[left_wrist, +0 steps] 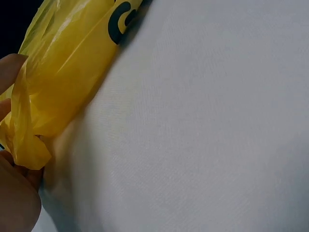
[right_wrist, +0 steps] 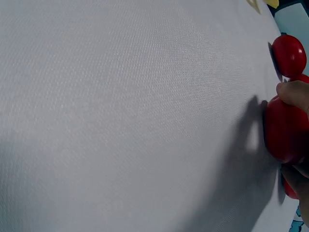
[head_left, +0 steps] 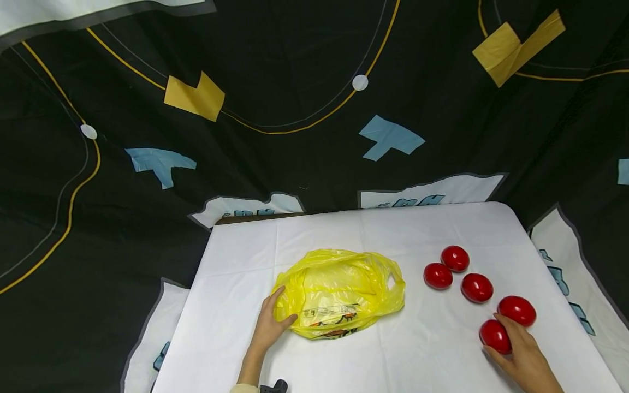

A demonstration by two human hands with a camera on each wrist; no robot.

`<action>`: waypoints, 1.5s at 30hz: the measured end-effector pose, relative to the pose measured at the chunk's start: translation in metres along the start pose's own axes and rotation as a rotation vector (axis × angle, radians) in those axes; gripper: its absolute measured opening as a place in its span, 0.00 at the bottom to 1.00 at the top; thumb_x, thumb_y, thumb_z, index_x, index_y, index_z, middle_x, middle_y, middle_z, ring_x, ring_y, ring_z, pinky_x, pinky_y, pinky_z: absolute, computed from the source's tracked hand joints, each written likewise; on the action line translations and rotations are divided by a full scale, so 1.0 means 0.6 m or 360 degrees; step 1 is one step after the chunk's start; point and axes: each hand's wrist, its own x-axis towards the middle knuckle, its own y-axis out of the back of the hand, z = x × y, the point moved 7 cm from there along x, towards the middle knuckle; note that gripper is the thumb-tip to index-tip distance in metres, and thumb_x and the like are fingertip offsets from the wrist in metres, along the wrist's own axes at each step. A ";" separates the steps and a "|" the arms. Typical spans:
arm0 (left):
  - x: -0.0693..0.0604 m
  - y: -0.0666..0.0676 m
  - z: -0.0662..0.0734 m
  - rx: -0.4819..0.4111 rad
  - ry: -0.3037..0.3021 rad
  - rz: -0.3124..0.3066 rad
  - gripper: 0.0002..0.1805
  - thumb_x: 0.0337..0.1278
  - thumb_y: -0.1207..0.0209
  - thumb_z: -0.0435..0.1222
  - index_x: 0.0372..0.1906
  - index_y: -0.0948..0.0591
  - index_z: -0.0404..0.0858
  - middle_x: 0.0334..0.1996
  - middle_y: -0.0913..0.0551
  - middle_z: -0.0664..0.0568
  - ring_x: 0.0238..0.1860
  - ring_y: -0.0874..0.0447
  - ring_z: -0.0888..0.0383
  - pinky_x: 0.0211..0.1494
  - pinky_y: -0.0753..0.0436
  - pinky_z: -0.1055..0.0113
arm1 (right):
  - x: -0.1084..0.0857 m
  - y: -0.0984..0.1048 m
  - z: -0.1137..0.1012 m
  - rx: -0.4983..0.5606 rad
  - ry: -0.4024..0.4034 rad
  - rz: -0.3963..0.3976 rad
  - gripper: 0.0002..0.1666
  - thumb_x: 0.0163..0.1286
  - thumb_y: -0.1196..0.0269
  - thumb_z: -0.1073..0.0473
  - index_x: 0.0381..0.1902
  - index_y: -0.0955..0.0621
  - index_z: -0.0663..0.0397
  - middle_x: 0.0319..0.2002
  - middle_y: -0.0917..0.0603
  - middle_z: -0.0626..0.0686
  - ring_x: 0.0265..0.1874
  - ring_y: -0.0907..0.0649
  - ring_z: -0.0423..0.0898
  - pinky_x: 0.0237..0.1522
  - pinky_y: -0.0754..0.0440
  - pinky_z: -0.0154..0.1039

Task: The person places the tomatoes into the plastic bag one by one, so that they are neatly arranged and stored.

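Observation:
A crumpled yellow plastic bag point(head_left: 339, 289) with dark print lies on the white cloth. My left hand point(head_left: 270, 322) grips its left edge; in the left wrist view, a fold of the bag point(left_wrist: 29, 130) sits between thumb and fingers. At the right, my right hand point(head_left: 523, 352) holds a glossy red tomato point(head_left: 493, 334), thumb on the near side and fingers on the far side. In the right wrist view the same tomato point(right_wrist: 285, 130) sits between the fingertips. Another tomato point(head_left: 517, 310) lies right behind that hand.
Further tomatoes lie between bag and right hand: one point(head_left: 476, 287) in the middle, and a pair point(head_left: 455, 258) close together behind it. The white-covered table point(head_left: 344, 360) ends at a dark patterned cloth point(head_left: 295, 164) at the back and left.

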 end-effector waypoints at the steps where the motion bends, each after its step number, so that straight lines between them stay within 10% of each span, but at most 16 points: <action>1: 0.000 -0.001 -0.001 -0.0012 0.0002 0.0001 0.45 0.43 0.29 0.38 0.70 0.37 0.47 0.65 0.40 0.37 0.67 0.43 0.36 0.65 0.43 0.36 | 0.000 -0.001 0.001 0.0006 -0.0005 0.0006 0.63 0.46 0.26 0.40 0.67 0.45 0.68 0.58 0.40 0.73 0.52 0.37 0.72 0.44 0.29 0.69; 45: 0.002 -0.011 -0.026 -0.0144 0.0017 -0.0022 0.47 0.42 0.30 0.43 0.71 0.39 0.49 0.65 0.42 0.42 0.68 0.47 0.37 0.65 0.47 0.34 | -0.004 -0.024 0.031 0.0291 -0.0502 -0.0070 0.70 0.46 0.26 0.40 0.70 0.53 0.68 0.60 0.44 0.78 0.56 0.41 0.75 0.50 0.32 0.67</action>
